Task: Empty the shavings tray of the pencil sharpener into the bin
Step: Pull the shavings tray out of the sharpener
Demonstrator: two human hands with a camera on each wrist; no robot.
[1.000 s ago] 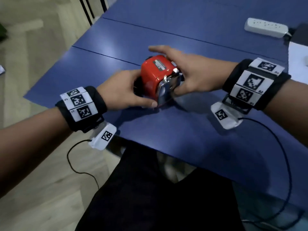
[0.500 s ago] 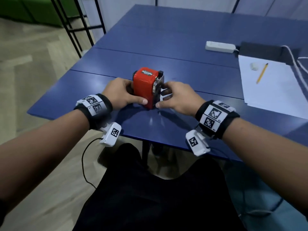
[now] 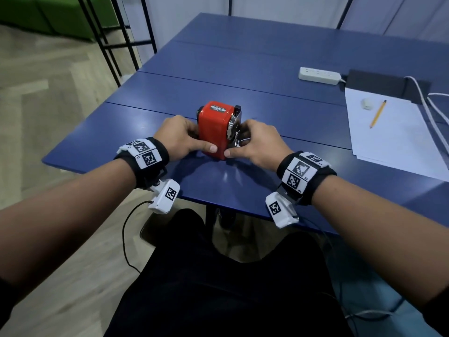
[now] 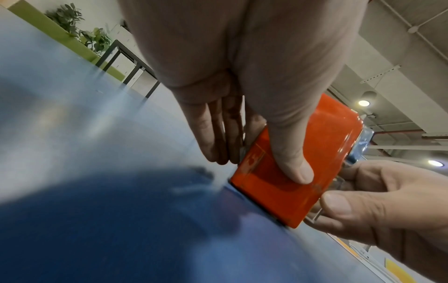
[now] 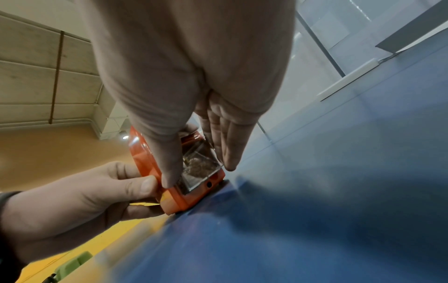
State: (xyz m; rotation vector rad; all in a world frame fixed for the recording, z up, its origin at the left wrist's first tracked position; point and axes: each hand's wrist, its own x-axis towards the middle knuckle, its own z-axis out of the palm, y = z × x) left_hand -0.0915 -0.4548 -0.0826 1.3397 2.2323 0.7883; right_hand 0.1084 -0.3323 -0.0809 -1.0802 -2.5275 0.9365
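Observation:
A red pencil sharpener (image 3: 213, 125) stands upright on the blue table (image 3: 243, 181), near its front edge. My left hand (image 3: 182, 139) grips the left side of the body, with the thumb (image 4: 293, 164) across the near face and the fingers behind. My right hand (image 3: 257, 144) is at the lower right side, where it pinches the clear shavings tray (image 5: 201, 164) between thumb (image 5: 167, 172) and fingers. Brown shavings show through the tray wall. The tray sits inside the sharpener (image 5: 143, 159). No bin shows in any view.
At the right lies a white paper sheet (image 3: 393, 137) with a yellow pencil (image 3: 378, 114) and a small eraser (image 3: 366, 103). Behind it are a white power strip (image 3: 318, 76), a black box (image 3: 379, 83) and cables. A black metal frame (image 3: 107, 45) stands on the wooden floor at the left.
The sharpener, held tilted between both hands a second ago, now stands upright on the table. My right hand has come down from its top to the tray at the lower right.

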